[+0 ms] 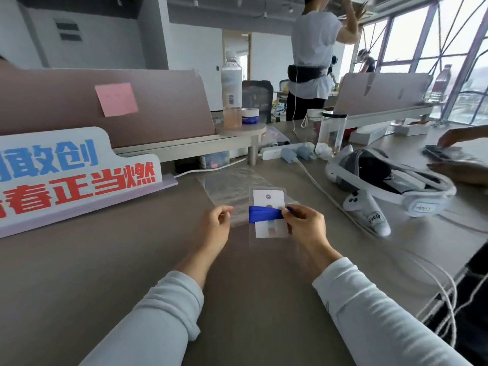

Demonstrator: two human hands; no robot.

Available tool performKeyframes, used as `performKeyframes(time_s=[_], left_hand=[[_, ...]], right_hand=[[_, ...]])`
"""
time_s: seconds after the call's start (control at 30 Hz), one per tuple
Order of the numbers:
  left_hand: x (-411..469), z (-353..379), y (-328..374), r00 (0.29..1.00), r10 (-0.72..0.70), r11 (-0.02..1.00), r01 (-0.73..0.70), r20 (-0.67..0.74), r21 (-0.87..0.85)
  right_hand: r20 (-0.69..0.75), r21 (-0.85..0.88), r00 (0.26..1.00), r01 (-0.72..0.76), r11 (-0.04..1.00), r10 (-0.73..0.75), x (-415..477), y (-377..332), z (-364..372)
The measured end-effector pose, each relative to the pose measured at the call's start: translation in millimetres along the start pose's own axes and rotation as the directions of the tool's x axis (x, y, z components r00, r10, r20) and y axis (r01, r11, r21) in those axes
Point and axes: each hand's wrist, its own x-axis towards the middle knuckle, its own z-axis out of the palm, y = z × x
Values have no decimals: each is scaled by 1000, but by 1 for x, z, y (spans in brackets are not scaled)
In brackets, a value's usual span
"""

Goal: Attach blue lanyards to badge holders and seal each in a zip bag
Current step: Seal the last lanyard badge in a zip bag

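A clear badge holder (268,196) with a white card inside is held upright just above the desk, in the middle of the head view. A folded blue lanyard (264,214) is wrapped across its middle. My right hand (306,225) pinches the lanyard and the holder's right edge. My left hand (215,225) pinches the near edge of a clear zip bag (227,186), which lies flat on the desk behind and to the left of the holder. The holder's lower part looks blurred.
A white sign with blue and red characters (71,178) stands at the left. A white headset (383,175) and a controller (369,212) lie at the right, with white cables (435,273) running to the desk edge. Another person's hands (459,143) work at far right.
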Motion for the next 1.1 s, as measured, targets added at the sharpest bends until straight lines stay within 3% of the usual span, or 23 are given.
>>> performKeyframes(time_s=[0.07, 0.2, 0.43, 0.53, 0.77, 0.87, 1.1], left_hand=[[7, 8, -6, 984, 146, 945, -169, 101, 280], [11, 16, 0, 922, 158, 832, -317, 353, 456], [21, 21, 4, 928, 175, 662, -357, 328, 659], [21, 22, 2, 927, 181, 668, -362, 329, 650], [18, 16, 2, 944, 205, 806, -312, 258, 504], [18, 14, 3, 936, 240, 799, -340, 256, 496], [7, 4, 6, 923, 296, 733, -384, 244, 562]], right_hand=[[-48, -11, 999, -18, 1000, 17, 5, 3, -10], [-100, 13, 994, -43, 999, 44, 9, 5, -19], [-99, -18, 995, -30, 999, 28, 10, 7, -19], [-88, 28, 995, -40, 999, 42, 12, 9, -20], [25, 228, 994, -110, 967, 107, 8, 6, -19], [90, 314, 988, -150, 938, 128, 5, 5, -19], [130, 104, 985, -131, 986, 117, -1, -1, -16]])
